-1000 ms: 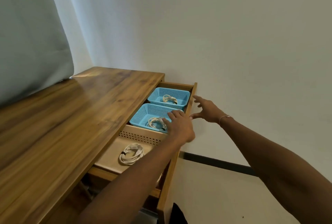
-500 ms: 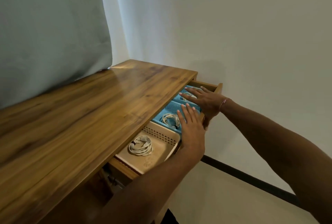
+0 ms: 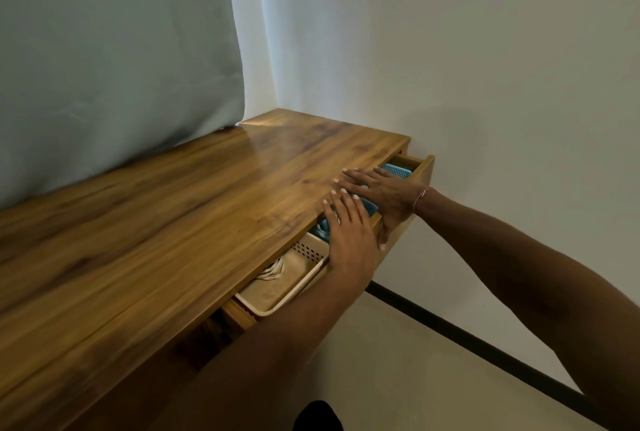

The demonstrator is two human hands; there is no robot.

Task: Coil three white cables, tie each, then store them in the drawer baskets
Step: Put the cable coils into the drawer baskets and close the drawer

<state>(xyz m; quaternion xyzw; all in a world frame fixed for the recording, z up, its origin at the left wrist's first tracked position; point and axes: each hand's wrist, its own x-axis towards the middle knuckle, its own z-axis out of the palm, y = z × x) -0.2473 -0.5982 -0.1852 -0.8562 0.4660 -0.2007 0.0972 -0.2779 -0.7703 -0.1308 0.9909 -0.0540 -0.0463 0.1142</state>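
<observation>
Head view. A wooden desk (image 3: 194, 209) stands against a white wall, its drawer (image 3: 420, 171) open only a narrow way along the front edge. The left hand (image 3: 349, 240) lies flat over the drawer's front rail, fingers (image 3: 337, 211) extended and close together, clamped on nothing. The right hand (image 3: 381, 191) lies flat beside it toward the far corner, fingers (image 3: 356, 178) spread, thumb hooked under the drawer front; it too holds nothing. Both palms appear placed to press the drawer shut, which suggests storage is complete. Three baskets show in the gap: one beige basket (image 3: 277, 295) at the near end and two blue baskets, one (image 3: 398, 171) at the far end, one (image 3: 323, 224) mostly hidden under the hands. Only one coiled white cable (image 3: 273, 271) is visible, in the beige basket; the other two cannot be seen. A grey curtain (image 3: 114, 60) hangs at the back edge.
</observation>
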